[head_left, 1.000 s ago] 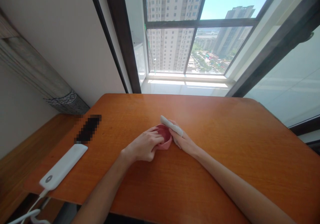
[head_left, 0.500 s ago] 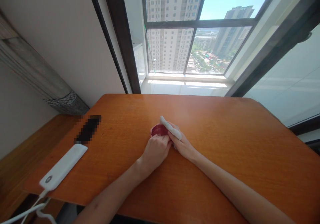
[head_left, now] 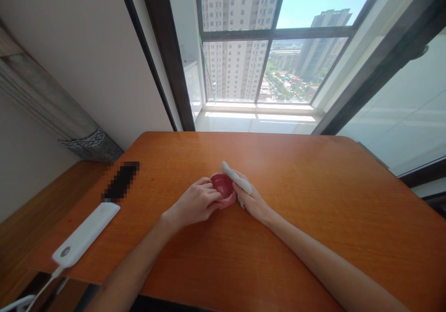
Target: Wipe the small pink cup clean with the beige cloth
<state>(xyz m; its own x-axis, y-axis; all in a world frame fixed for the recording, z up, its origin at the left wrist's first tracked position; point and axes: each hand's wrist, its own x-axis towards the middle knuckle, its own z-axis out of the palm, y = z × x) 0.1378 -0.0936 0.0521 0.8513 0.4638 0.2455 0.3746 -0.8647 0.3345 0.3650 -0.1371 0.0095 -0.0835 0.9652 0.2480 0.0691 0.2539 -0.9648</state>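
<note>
A small round pink-red bowl (head_left: 228, 202) is near the middle of the wooden table (head_left: 296, 182), its opening facing up toward me. My left hand (head_left: 200, 200) grips its left side, with the fingers curled over the rim. At the bowl's right side is my right hand (head_left: 252, 200), closed on a folded white cloth (head_left: 237, 178). The cloth lies along the bowl's upper right edge, and a bit of it shows below the fingers. The right fingertips are partly hidden behind the cloth.
On the table's left side lies a white power strip (head_left: 87, 234) with a cable (head_left: 43, 279) running off the near edge. Beyond it is a black pixelated object (head_left: 121, 182). A window (head_left: 275, 70) stands past the far edge, and a curtain (head_left: 94, 145) hangs at the left.
My left hand has moved left from the bowl's near side to its left rim, uncovering more of the inside. My right hand with the cloth has stayed nearly in place.
</note>
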